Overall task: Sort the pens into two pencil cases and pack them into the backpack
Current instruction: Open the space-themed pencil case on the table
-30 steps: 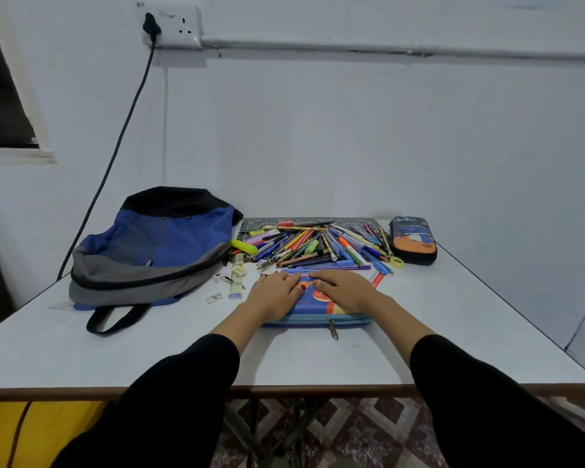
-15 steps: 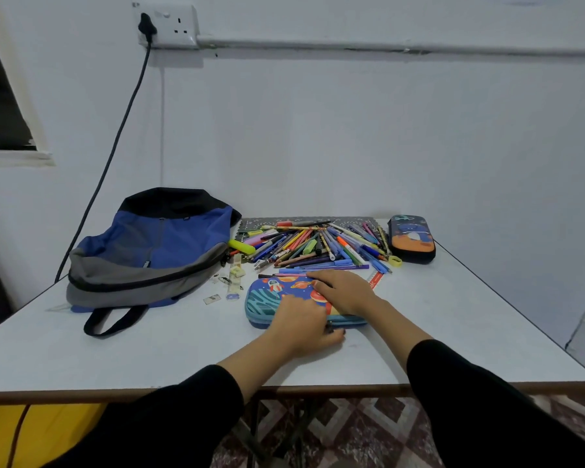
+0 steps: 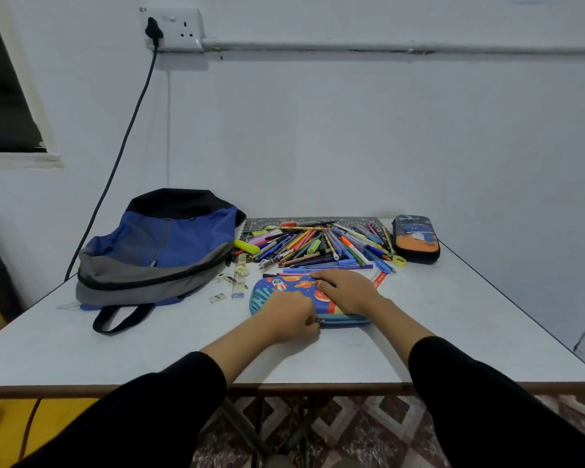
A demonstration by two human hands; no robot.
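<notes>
A blue, space-printed rectangular pencil case (image 3: 284,292) is laid flat on the white table (image 3: 453,315), near its front edge, with its long axis running left to right. Its metal zip pull (image 3: 319,320) is pinched in the grip of the left hand (image 3: 291,319), whose fingers are curled together on it at the near side. The lid is pressed by the right hand (image 3: 347,288), its grip relaxed and apart. The contents cannot be seen. Behind, a heap of coloured pens (image 3: 321,248) is flanked by a closed dark, orange-printed pencil case (image 3: 416,239) and a blue-and-grey fabric backpack (image 3: 159,251).
</notes>
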